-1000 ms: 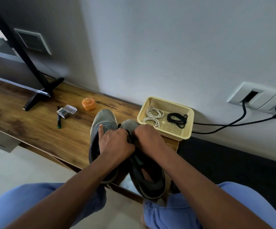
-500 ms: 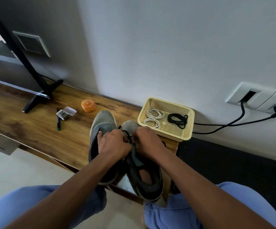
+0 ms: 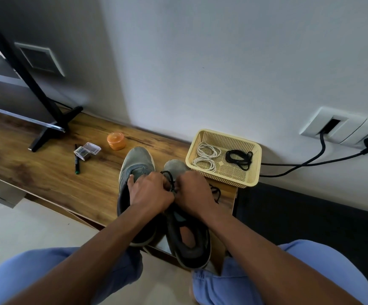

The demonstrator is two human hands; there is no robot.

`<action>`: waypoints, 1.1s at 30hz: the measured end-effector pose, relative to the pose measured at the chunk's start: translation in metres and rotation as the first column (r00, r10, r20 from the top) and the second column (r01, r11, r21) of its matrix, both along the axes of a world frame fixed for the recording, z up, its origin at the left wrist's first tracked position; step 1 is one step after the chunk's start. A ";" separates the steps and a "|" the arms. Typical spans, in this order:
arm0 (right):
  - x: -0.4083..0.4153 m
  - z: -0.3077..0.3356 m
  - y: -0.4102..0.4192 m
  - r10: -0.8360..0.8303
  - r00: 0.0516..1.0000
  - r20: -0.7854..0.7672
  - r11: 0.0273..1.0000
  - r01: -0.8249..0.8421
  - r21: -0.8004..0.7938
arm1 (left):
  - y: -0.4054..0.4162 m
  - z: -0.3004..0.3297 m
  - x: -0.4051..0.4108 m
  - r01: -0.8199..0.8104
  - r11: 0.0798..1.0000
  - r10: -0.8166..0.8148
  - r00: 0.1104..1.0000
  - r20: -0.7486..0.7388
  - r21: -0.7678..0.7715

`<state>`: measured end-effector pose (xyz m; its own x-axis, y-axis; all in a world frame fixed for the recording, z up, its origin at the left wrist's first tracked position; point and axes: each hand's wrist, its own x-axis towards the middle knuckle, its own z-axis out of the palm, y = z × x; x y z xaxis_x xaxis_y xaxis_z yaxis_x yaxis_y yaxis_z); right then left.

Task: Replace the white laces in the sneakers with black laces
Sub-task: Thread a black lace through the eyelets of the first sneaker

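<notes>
Two grey sneakers stand side by side at the front edge of the wooden shelf (image 3: pixel 46 172), the left sneaker (image 3: pixel 135 164) and the right sneaker (image 3: pixel 187 245). My left hand (image 3: pixel 150 192) and my right hand (image 3: pixel 193 191) meet over the right sneaker's front, fingers curled and pinching a black lace (image 3: pixel 170 179) threaded there. A loose length of that black lace (image 3: pixel 216 192) trails on the shelf to the right. A cream basket (image 3: pixel 253 170) behind holds two coiled white laces (image 3: pixel 205 156) and a bundled black lace (image 3: pixel 239 158).
An orange lidded pot (image 3: pixel 116 140), a small clear box (image 3: pixel 87 150) and a dark pen (image 3: pixel 77 165) lie left of the sneakers. A black stand foot (image 3: pixel 53 130) sits further left. Black cables (image 3: pixel 310 161) run from a wall socket (image 3: pixel 341 128) at the right.
My left index finger, raised a second ago, has curled down. Both hands have drawn closer together on the black lace over the right sneaker.
</notes>
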<state>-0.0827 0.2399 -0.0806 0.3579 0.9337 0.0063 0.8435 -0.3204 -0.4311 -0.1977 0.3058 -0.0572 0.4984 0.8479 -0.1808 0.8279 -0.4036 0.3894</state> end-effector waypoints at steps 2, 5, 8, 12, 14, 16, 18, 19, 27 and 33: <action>0.004 -0.003 0.002 0.009 0.998 -0.057 1.000 -0.008 0.008 | -0.002 0.000 0.000 -0.009 1.000 0.009 1.000 0.006 -0.001; 0.007 -0.006 0.003 0.039 0.996 -0.085 0.999 -0.038 0.013 | -0.005 0.003 -0.001 -0.022 1.000 0.022 1.000 0.002 0.018; 0.008 -0.007 0.006 0.087 0.990 -0.110 0.996 -0.086 0.013 | -0.007 0.006 0.000 -0.037 0.998 0.037 0.999 0.001 0.043; 0.008 -0.009 0.006 0.089 0.990 -0.106 0.996 -0.086 0.031 | -0.006 0.006 -0.002 -0.057 0.998 0.056 0.998 0.026 0.028; 0.005 -0.011 0.005 0.051 0.994 -0.095 0.998 -0.047 0.041 | -0.007 0.007 -0.003 -0.070 0.998 0.070 0.995 0.065 -0.003; 0.001 -0.013 0.006 0.005 0.996 -0.088 0.998 0.001 0.067 | -0.007 0.010 -0.003 -0.076 0.997 0.078 0.993 0.085 -0.022; -0.003 -0.014 0.008 -0.028 0.996 -0.081 0.996 0.034 0.080 | -0.006 0.013 -0.004 -0.087 0.995 0.091 0.992 0.093 -0.041; -0.005 -0.013 0.009 -0.043 0.997 -0.065 0.996 0.048 0.072 | -0.005 0.014 -0.004 -0.099 0.994 0.103 0.990 0.096 -0.050; -0.023 -0.009 0.021 -0.139 0.981 -0.138 0.989 0.145 0.033 | 0.008 0.012 -0.015 -0.184 0.977 0.195 0.974 0.115 -0.104; -0.028 -0.010 0.021 -0.219 0.957 -0.191 0.971 0.232 0.053 | 0.013 0.012 -0.014 -0.122 0.991 0.127 0.987 0.096 -0.048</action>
<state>-0.1105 0.2608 -0.0906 0.5606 0.8280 -0.0130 0.6575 -0.4546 -0.6009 -0.2113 0.3186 -0.0456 0.4067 0.8971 -0.1729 0.8273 -0.2814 0.4861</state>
